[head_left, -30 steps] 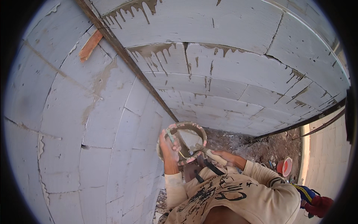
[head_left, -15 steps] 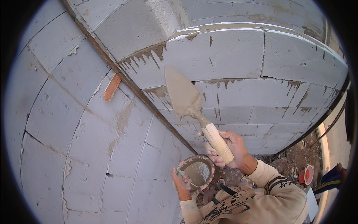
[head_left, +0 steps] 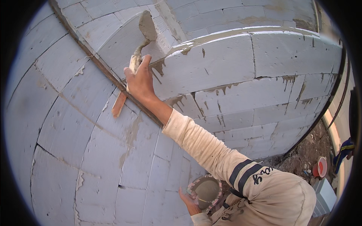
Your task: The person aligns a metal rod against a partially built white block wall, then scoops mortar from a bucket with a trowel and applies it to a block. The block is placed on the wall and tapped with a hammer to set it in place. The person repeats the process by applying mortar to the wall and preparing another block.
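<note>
My right hand point(head_left: 141, 81) is closed round the wooden handle of a mortar-coated trowel point(head_left: 147, 28), arm stretched to the upper left. The trowel blade is at the upper end of a grey block point(head_left: 122, 43) at the wall corner; whether it touches the block, I cannot tell. Low in the picture, my left hand point(head_left: 189, 202) holds a bucket point(head_left: 221, 191) by its left side, its fingers partly hidden. Wet grey mortar point(head_left: 207, 191) lies inside, and dried mortar crusts the bucket's rim. A mortar bed point(head_left: 241, 32) runs along the top of the block wall point(head_left: 222, 60).
A brown strip point(head_left: 86, 49) runs down the corner between the two walls, with a reddish wood piece point(head_left: 119, 104) beside it. At the lower right are a red bucket point(head_left: 319, 167), a pale block point(head_left: 325, 196) and part of another person in dark blue clothing point(head_left: 344, 152).
My right hand has carried the trowel up and to the left, from above the bucket to the corner block. My left hand stays at the bucket.
</note>
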### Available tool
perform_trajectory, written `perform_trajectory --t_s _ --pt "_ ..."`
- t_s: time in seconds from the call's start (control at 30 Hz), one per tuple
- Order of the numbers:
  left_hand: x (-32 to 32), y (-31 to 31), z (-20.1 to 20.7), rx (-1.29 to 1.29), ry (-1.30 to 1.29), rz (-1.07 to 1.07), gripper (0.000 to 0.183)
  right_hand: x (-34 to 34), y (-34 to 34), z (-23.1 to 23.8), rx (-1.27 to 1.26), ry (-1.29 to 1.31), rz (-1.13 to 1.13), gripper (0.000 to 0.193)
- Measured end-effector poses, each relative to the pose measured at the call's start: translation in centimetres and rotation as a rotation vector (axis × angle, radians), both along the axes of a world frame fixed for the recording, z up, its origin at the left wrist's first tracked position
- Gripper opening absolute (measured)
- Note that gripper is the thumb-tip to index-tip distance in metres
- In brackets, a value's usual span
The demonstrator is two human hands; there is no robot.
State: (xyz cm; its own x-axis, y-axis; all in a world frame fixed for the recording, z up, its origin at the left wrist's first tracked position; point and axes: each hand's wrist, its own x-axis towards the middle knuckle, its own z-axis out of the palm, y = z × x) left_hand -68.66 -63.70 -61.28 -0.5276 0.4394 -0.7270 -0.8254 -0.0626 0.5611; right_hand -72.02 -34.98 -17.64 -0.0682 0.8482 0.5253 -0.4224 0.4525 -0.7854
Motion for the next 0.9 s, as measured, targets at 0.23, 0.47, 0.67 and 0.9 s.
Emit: perform_trajectory --t_s 0.23,0.47,0.67,0.9 --pt "-0.8 -3.1 -1.8 0.105 0.059 0.009 0.075 1.8 -5.8 -6.5 0.015 0.262 0.093 0.041" --pt "0.5 -3.1 -2.1 -0.012 0.080 0.092 0.071 -1.4 -1.3 0.0 -0.142 0.133 -0.066 0.041" --pt "-0.7 -0.6 -2.1 0.032 0.093 -0.063 0.064 5.6 -13.5 -16.0 -0.002 0.056 0.511 0.048" --pt "1.9 2.6 -5.4 -0.004 0.102 -0.175 0.060 24.6 -15.8 -38.1 -0.369 -0.643 0.644 0.062"
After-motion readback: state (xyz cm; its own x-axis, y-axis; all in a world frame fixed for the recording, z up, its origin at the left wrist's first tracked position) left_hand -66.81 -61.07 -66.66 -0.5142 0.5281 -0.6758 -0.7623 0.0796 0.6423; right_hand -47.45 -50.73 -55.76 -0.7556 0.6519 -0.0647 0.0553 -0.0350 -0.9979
